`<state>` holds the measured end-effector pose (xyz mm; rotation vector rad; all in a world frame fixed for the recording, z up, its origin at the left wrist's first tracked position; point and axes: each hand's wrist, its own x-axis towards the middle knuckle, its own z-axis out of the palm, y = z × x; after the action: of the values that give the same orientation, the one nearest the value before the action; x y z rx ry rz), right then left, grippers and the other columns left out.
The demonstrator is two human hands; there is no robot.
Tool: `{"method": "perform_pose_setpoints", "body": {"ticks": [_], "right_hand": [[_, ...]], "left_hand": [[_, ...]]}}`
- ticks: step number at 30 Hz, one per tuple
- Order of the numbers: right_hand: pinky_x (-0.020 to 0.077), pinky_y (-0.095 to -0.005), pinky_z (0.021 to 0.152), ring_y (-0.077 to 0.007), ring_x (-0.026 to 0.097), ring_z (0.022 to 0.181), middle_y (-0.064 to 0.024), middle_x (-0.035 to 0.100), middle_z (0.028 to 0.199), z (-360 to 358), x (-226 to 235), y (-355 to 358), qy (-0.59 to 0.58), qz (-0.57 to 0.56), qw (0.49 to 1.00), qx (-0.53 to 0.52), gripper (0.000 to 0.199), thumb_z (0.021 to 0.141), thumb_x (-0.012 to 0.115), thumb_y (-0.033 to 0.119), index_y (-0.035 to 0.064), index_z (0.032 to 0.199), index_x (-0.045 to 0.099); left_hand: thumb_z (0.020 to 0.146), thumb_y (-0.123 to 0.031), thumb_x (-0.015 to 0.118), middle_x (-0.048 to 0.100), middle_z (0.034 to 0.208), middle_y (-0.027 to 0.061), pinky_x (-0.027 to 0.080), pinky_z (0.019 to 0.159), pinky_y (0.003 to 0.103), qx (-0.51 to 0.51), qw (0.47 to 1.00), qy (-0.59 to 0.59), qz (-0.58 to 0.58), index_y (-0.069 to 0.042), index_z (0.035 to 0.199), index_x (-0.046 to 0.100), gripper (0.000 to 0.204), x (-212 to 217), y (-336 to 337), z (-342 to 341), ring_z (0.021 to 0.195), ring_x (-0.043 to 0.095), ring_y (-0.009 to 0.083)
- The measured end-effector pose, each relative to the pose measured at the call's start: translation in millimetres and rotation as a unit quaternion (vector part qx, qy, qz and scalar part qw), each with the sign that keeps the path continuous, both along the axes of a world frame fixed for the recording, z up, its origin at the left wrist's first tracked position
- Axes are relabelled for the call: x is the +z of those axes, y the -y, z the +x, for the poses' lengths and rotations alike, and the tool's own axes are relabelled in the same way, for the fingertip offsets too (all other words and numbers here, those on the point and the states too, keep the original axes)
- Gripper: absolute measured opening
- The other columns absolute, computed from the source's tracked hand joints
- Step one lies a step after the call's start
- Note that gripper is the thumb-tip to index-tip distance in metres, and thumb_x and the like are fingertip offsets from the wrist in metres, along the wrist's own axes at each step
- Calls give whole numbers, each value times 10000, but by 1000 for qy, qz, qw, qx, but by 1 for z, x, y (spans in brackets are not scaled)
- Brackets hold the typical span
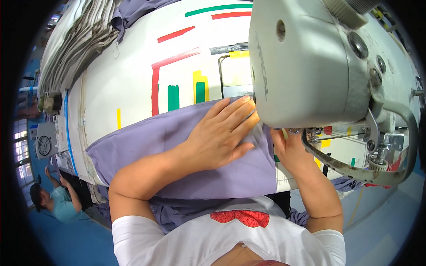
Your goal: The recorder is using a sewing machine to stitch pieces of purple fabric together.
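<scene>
1. Lilac fabric panel [177,146]: woven cloth, matt, smooth.
2. Sewing machine head [310,66]: painted metal, off-white, dull sheen, scuffed.
3. Guard wire [355,170]: bare metal, worn.
4. Sewing table [133,71]: white, smooth, slight gloss.

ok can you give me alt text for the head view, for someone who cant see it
A person's left hand presses flat on lilac fabric at a grey sewing machine, while the right hand holds the cloth's edge under the machine head. The white table carries coloured tape marks, with stacked grey cloth at its far left.
</scene>
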<state>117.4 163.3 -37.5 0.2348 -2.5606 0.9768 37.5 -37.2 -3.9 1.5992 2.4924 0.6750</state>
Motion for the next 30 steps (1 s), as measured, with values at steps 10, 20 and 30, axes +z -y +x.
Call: {"method": "perform_pose_setpoints", "body": {"ticks": [10,20,30], "right_hand": [[505,-362,760,-262,645,833,-114,642,972,13,-26,-16,26,46,996,-65,310,838,691,52,67,1131,589],[497,-376,727,-278,623,814,-151,648,960,12,13,-3,-15,9,998,-67,277,836,686,45,65,1104,617],[431,-392,695,-299,571,753,-128,608,859,178,-9,33,1,-84,996,-24,296,700,701,-13,2,983,616]], "left_hand": [[830,-316,646,413,1393,168,294,1074,484,-14,1000,-17,14,-43,1303,467,574,-5,4,0,1340,356,325],[796,-286,694,413,1414,164,285,1079,484,12,1000,-24,-1,-65,1317,479,605,2,7,5,1344,360,320],[912,-118,576,504,1286,128,386,991,360,655,717,-147,187,-4,1278,487,393,-35,294,127,1159,490,239]]}}
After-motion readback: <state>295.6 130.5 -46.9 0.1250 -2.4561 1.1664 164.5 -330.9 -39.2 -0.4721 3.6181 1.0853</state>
